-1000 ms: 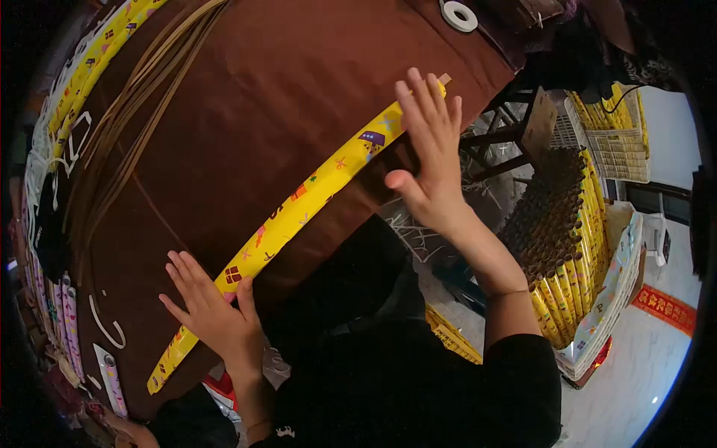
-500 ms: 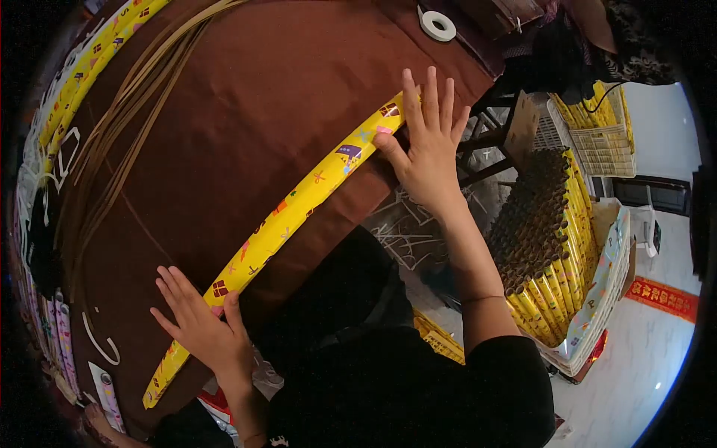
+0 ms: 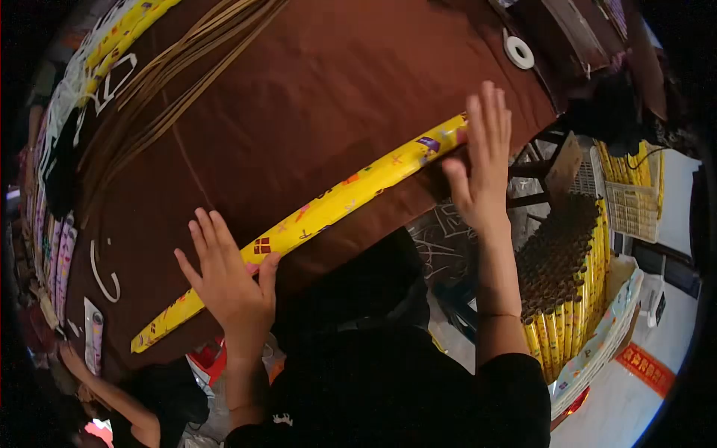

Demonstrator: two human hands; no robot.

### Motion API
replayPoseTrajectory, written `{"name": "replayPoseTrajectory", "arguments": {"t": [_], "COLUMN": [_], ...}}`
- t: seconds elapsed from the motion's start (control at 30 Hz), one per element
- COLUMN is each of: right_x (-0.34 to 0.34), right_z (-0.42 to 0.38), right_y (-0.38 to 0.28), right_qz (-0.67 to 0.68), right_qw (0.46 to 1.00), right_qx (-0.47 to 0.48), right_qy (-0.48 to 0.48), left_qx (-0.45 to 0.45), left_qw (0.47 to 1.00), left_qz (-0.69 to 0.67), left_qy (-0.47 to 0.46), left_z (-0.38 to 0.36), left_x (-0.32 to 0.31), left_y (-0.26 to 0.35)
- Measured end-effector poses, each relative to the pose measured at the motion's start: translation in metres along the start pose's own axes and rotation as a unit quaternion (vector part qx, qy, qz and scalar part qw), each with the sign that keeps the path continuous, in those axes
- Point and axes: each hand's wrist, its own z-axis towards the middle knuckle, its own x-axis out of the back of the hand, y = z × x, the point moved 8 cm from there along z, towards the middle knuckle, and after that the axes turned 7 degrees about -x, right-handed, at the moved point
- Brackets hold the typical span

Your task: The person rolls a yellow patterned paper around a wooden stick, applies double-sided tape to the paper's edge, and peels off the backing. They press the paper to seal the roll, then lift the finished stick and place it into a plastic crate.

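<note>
A long yellow roll point(image 3: 336, 201) with a printed pattern of gifts and bows lies diagonally on the brown cloth of the table point(image 3: 299, 97). My left hand point(image 3: 235, 280) rests against its lower left part, fingers spread and thumb apart. Near the upper right end, my right hand point(image 3: 482, 172) touches the roll, palm toward it, with the fingers stretched out and the thumb apart. The hands cover small parts of the roll.
Thin brown strips point(image 3: 194, 67) lie at the upper left beside more yellow rolls point(image 3: 123, 37). A white tape roll point(image 3: 518, 53) sits at the upper right. Many yellow tubes point(image 3: 567, 321) fill a basket at right. A co-worker's arm point(image 3: 112, 396) shows at lower left.
The view has turned and shifted. The yellow roll now lies at a flatter slant in view, with both hands still open at it. More of the co-worker's arm shows at lower left.
</note>
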Motion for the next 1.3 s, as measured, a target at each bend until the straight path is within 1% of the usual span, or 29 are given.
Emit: {"name": "replayPoseTrajectory", "arguments": {"t": [0.03,0.07,0.13,0.17,0.23,0.27,0.3,0.33,0.37,0.47,0.53,0.67,0.73,0.77,0.83,0.9,0.97,1.0,1.07,1.1,1.13,1.2,1.3], "right_x": [-0.012,-0.022,-0.015,-0.013,-0.014,-0.021,-0.027,-0.031,-0.032,-0.036,-0.038,-0.050,-0.058,-0.064,-0.069,-0.069,-0.066,-0.064,-0.053,-0.050,-0.048,-0.041,-0.030], "right_z": [-0.005,-0.005,-0.001,0.000,-0.002,-0.006,-0.010,-0.014,-0.014,-0.022,-0.025,-0.040,-0.050,-0.057,-0.067,-0.066,-0.064,-0.063,-0.058,-0.057,-0.056,-0.051,-0.044], "right_y": [-0.014,-0.006,0.010,0.010,-0.014,-0.036,-0.052,-0.065,-0.078,-0.094,-0.108,-0.145,-0.168,-0.181,-0.194,-0.190,-0.177,-0.165,-0.139,-0.124,-0.109,-0.081,-0.052], "right_qz": [-0.034,-0.082,-0.034,-0.107,-0.125,-0.134,-0.091,-0.049,-0.066,-0.032,-0.051,0.036,0.071,0.104,0.142,0.138,0.099,0.087,0.055,0.014,-0.011,-0.058,-0.125], "right_qw": [0.995,0.988,0.997,0.991,0.988,0.981,0.984,0.985,0.982,0.981,0.976,0.961,0.949,0.940,0.930,0.937,0.945,0.954,0.965,0.974,0.979,0.986,0.987], "right_qx": [0.054,0.030,0.000,-0.009,0.022,0.061,0.073,0.084,0.104,0.114,0.155,0.186,0.214,0.225,0.230,0.218,0.206,0.179,0.148,0.137,0.113,0.061,0.011], "right_qy": [-0.076,-0.125,-0.068,-0.078,-0.089,-0.123,-0.135,-0.145,-0.144,-0.153,-0.144,-0.201,-0.220,-0.236,-0.251,-0.237,-0.233,-0.225,-0.209,-0.179,-0.170,-0.145,-0.102], "left_qx": [0.001,-0.002,0.001,-0.004,-0.001,-0.004,-0.009,-0.015,-0.012,-0.034,-0.037,-0.030,-0.029,-0.019,-0.019,-0.021,-0.020,-0.020,-0.015,-0.011,-0.006,-0.022,-0.024], "left_qw": [1.000,1.000,1.000,1.000,1.000,1.000,1.000,0.999,0.999,0.998,0.998,0.998,0.995,0.997,0.996,0.996,0.997,0.996,0.998,0.999,0.999,0.999,0.999], "left_qz": [-0.005,-0.005,-0.001,-0.002,-0.002,-0.003,-0.004,0.022,0.024,-0.003,-0.021,-0.035,-0.053,-0.054,-0.060,-0.072,-0.058,-0.064,-0.046,-0.026,-0.023,-0.002,0.021], "left_qy": [-0.002,-0.001,0.003,0.006,0.004,0.005,0.007,0.037,0.035,0.050,0.056,0.052,0.076,0.056,0.061,0.056,0.051,0.061,0.045,0.032,0.030,0.039,0.028], "left_z": [0.000,0.000,-0.001,-0.001,-0.001,-0.001,0.000,0.002,0.002,0.001,0.000,0.000,-0.002,-0.002,-0.005,-0.004,-0.003,-0.002,0.000,0.001,0.000,0.000,0.000], "left_x": [0.000,-0.001,-0.002,-0.001,0.001,0.002,0.003,0.008,0.008,0.009,0.007,0.005,0.005,0.004,-0.001,0.001,0.003,0.006,0.005,0.003,0.002,0.001,0.001], "left_y": [-0.001,-0.001,-0.003,-0.002,-0.002,0.000,0.001,0.003,0.001,0.001,-0.001,-0.001,-0.003,-0.003,-0.007,-0.004,-0.002,0.000,0.001,0.000,-0.002,-0.002,-0.001]}}
